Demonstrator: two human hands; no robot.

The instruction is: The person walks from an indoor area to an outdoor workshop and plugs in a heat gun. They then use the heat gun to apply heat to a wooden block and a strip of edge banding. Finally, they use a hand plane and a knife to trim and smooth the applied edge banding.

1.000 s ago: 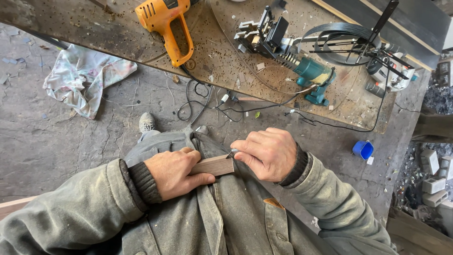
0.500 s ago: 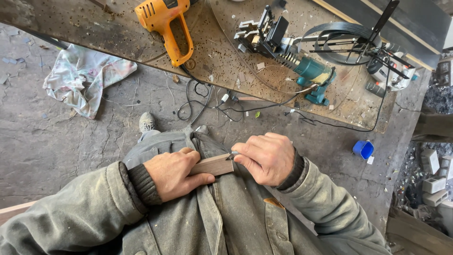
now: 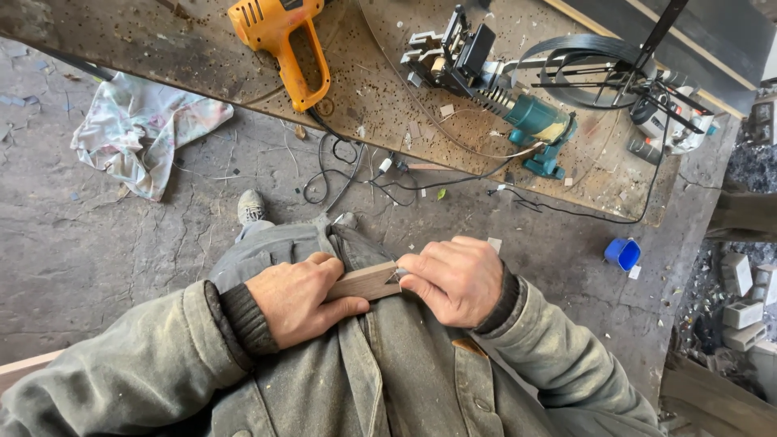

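Note:
My left hand (image 3: pixel 301 298) grips a small flat wooden block (image 3: pixel 366 282) and holds it against my lap. My right hand (image 3: pixel 455 279) is closed on a small metal blade or tool whose tip (image 3: pixel 396 275) touches the block's right end; most of the tool is hidden in my fist. Both hands sit close together over my grey jacket and trousers (image 3: pixel 283 251).
A worn wooden workbench (image 3: pixel 372 89) stands ahead, carrying a yellow heat gun (image 3: pixel 279 36), a teal power tool with a black jig (image 3: pixel 502 97) and a coil of black banding (image 3: pixel 583 69). Cables (image 3: pixel 348 174) hang down; a rag (image 3: pixel 146 129) and a blue cup (image 3: pixel 622 253) lie on the concrete floor.
My right hand has shifted slightly left along the block's end; my left hand and the block stay nearly still.

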